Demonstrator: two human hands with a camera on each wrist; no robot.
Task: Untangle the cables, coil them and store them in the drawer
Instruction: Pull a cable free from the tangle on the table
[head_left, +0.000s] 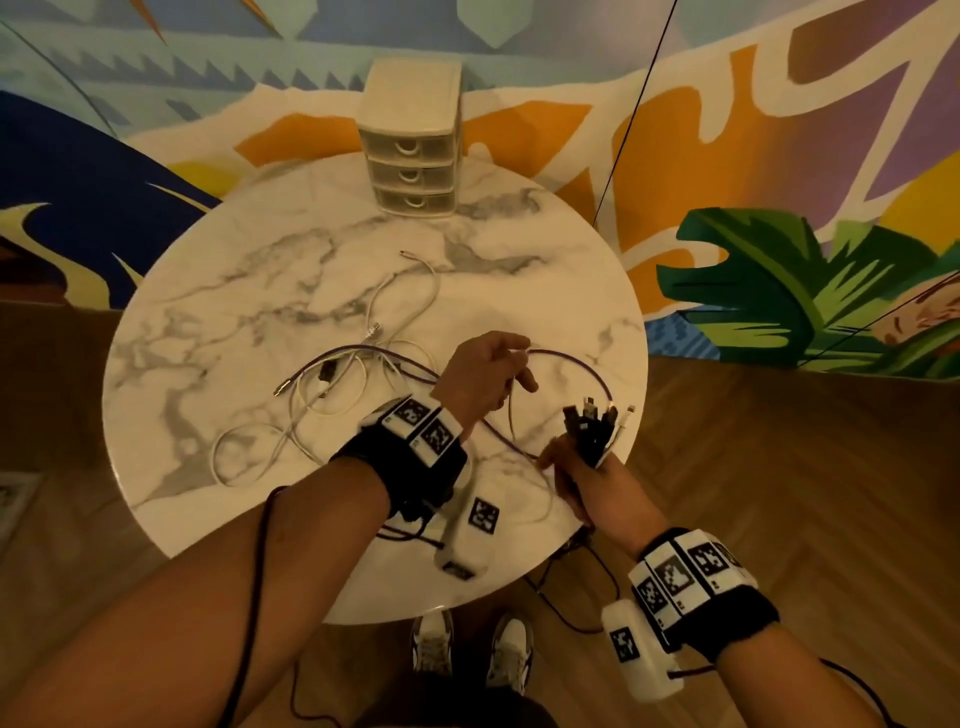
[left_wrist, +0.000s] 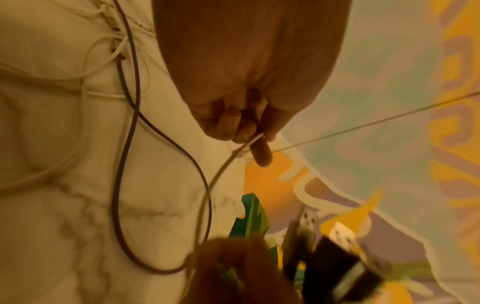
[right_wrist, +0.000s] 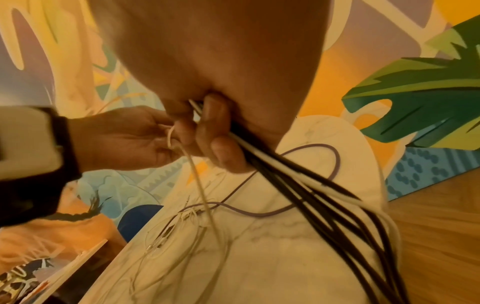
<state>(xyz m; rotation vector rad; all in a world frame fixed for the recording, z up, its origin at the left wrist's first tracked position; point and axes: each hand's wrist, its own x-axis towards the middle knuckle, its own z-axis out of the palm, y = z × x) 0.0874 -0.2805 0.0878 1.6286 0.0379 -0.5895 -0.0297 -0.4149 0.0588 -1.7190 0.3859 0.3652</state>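
Note:
White cables (head_left: 311, 405) and a purple cable (head_left: 571, 358) lie tangled on the round marble table (head_left: 218, 312). My right hand (head_left: 576, 467) grips a bundle of black and white cables (right_wrist: 298, 185), their plugs (head_left: 597, 421) sticking up above the fist. My left hand (head_left: 488, 374) hovers over the table's right side and pinches a thin white cable (left_wrist: 223, 164) between thumb and fingers. That cable runs down toward my right hand. The purple cable (right_wrist: 335, 158) loops on the table under both hands.
A small white three-drawer unit (head_left: 413, 150) stands at the table's far edge, all drawers closed. A thin black cord (head_left: 634, 109) hangs past the table's right side. Wood floor and a bright patterned rug surround the table. My shoes (head_left: 467, 649) are below the near edge.

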